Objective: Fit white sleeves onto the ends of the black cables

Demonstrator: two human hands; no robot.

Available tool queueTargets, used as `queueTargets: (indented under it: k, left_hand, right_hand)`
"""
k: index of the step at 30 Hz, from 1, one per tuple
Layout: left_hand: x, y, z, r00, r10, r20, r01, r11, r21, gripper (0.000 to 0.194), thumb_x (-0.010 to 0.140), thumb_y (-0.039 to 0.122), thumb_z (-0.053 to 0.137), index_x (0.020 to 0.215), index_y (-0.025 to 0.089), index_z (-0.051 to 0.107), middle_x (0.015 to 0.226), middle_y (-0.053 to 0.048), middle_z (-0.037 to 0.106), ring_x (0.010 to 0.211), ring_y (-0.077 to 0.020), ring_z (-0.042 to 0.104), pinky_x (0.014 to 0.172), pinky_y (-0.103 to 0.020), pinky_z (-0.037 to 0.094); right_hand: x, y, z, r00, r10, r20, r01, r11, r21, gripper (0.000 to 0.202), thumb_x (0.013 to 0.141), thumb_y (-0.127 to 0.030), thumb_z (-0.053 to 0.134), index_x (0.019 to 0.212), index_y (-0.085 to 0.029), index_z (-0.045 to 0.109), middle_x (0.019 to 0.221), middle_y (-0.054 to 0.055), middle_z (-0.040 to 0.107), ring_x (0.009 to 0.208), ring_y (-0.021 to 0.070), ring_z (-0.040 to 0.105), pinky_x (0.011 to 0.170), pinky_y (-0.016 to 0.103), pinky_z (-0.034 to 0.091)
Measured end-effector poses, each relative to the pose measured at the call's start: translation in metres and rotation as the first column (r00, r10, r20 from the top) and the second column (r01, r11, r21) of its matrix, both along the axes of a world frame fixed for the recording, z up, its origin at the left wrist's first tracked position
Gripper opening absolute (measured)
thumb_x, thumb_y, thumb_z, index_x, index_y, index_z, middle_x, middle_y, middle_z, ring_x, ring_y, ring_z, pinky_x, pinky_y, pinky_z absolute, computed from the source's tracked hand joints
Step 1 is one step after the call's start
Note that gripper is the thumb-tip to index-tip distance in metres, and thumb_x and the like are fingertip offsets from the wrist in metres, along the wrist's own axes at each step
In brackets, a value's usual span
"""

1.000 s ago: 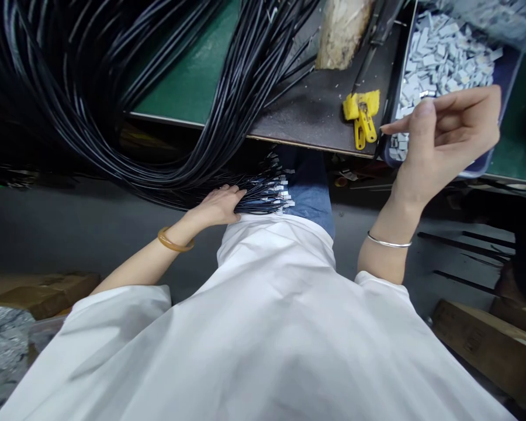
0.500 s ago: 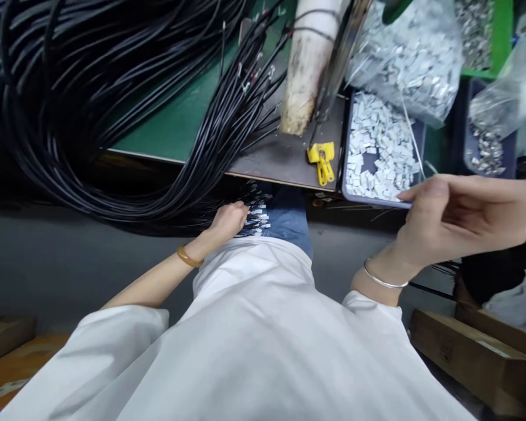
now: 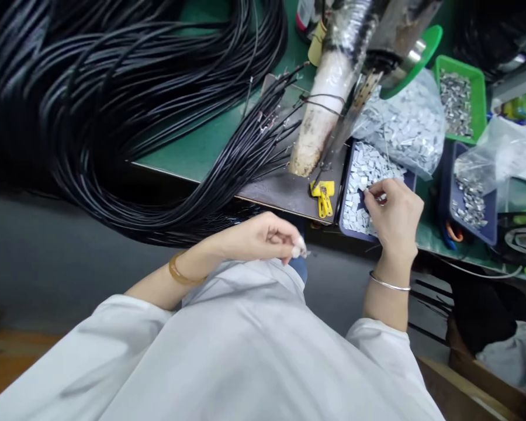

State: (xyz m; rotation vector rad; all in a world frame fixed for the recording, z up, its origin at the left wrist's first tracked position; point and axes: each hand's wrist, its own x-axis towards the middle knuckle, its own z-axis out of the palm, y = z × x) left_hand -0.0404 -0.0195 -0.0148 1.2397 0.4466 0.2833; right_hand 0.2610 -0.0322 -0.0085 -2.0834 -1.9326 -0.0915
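Note:
My left hand (image 3: 274, 237) is closed in a pinch above my lap, with a blurred, pale cable end (image 3: 304, 251) poking out past the fingertips. Its cable is hidden behind the hand. Over a dark blue tray (image 3: 359, 235), my right hand (image 3: 393, 210) has thumb and forefinger pinched together among small white, flat block-like pieces (image 3: 363, 166). One such piece appears to be between those fingertips, though it is too small to see well. A thick bundle of black cables (image 3: 158, 213) hangs over the bench edge to the left of my hands.
Yellow clips (image 3: 322, 199) lie by the tray. Behind them slants a plastic-wrapped white tube (image 3: 311, 128). A clear bag of white pieces (image 3: 409, 128), a green bin of metal parts (image 3: 477, 117) and another blue tray (image 3: 486, 231) stand to the right. A person's dark clothing shows lower right.
My left hand has risen from the white-tipped cable ends on my lap and moved right. My right hand has moved left into the tray. The view has shifted.

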Motion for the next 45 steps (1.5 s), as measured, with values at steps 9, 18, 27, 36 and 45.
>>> queueTargets:
  k: [9, 18, 27, 36, 45]
  left_hand:
    - [0.028, -0.003, -0.017, 0.785, 0.6, 0.155, -0.593, 0.8, -0.094, 0.012, 0.079, 0.021, 0.075, 0.083, 0.013, 0.068, 0.063, 0.001, 0.064, 0.053, -0.0049, 0.054, 0.05, -0.016, 0.041]
    - [0.029, 0.0, -0.003, 0.808, 0.585, 0.069, -0.568, 0.805, -0.17, 0.013, 0.077, 0.018, 0.072, 0.072, 0.014, 0.061, 0.051, 0.004, 0.056, 0.043, -0.0032, 0.045, 0.041, -0.015, 0.03]
    - [0.03, -0.005, -0.004, 0.801, 0.583, 0.135, -0.59, 0.807, 0.019, 0.012, 0.082, 0.022, 0.075, 0.079, 0.013, 0.067, 0.067, 0.0, 0.066, 0.057, -0.0063, 0.058, 0.055, -0.016, 0.047]
    - [0.018, 0.003, -0.008, 0.892, 0.421, 0.162, -0.414, 0.907, -0.078, 0.015, 0.079, 0.028, 0.082, 0.078, 0.014, 0.078, 0.066, -0.003, 0.069, 0.06, -0.0098, 0.06, 0.057, -0.02, 0.051]
    - [0.026, -0.004, -0.004, 0.767, 0.626, 0.139, -0.634, 0.773, 0.018, 0.01, 0.077, 0.021, 0.078, 0.074, 0.014, 0.072, 0.071, -0.001, 0.071, 0.063, -0.0079, 0.062, 0.061, -0.017, 0.051]
  right_hand:
    - [-0.004, -0.002, -0.007, 0.994, -0.011, -0.11, 0.035, 0.974, 0.222, 0.015, 0.078, -0.016, 0.059, 0.07, -0.024, 0.05, 0.071, -0.003, 0.059, 0.059, 0.0133, 0.05, 0.06, 0.029, 0.039]
    - [-0.104, -0.043, 0.011, 0.744, 0.21, -0.634, 0.171, 0.857, 0.485, 0.012, 0.082, -0.015, 0.074, 0.082, -0.026, 0.068, 0.088, -0.002, 0.073, 0.081, 0.018, 0.073, 0.073, 0.038, 0.062]
    - [-0.124, -0.042, -0.006, 0.535, 0.236, -0.811, 0.025, 0.955, 0.295, 0.013, 0.086, -0.018, 0.072, 0.093, -0.029, 0.075, 0.097, 0.001, 0.073, 0.092, 0.016, 0.072, 0.072, 0.031, 0.063]
    - [-0.115, -0.04, -0.011, 0.32, 0.265, -0.909, -0.139, 0.963, 0.232, 0.005, 0.087, -0.024, 0.071, 0.088, -0.028, 0.074, 0.102, 0.002, 0.073, 0.094, 0.0166, 0.072, 0.078, 0.032, 0.065]
    - [-0.112, -0.045, -0.001, 0.433, 0.226, -0.872, 0.056, 0.959, 0.277, 0.015, 0.087, -0.018, 0.071, 0.093, -0.03, 0.077, 0.098, 0.0, 0.073, 0.092, 0.0152, 0.072, 0.083, 0.034, 0.066]
